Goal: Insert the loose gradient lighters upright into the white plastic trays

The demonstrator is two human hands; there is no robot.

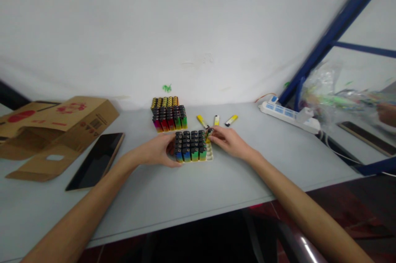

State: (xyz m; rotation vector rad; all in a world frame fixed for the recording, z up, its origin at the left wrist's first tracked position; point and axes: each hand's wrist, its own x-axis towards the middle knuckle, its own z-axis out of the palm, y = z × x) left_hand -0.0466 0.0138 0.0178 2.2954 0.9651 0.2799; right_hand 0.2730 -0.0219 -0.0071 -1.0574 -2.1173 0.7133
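Observation:
Rows of blue and green lighters (190,147) with black tops stand upright in a white tray (210,155). Along the tray's right side a column of slots is partly bare. My left hand (161,149) is closed around the left side of this set, its thumb low at the front corner. At the right back corner, my right hand (227,140) pinches a lighter (210,131) with a black top, over or in that right column; how deep it sits I cannot tell. Behind my right hand lie three loose yellow-and-white lighters (216,120).
Further back stand a set of red-to-green lighters (170,119) and a yellow-and-black-topped set (165,102). An open cardboard box (83,116) and a dark tablet-like device (95,162) lie left. A white power strip (289,115) and blue frame (334,34) stand right, with another person's hand (387,114) beyond.

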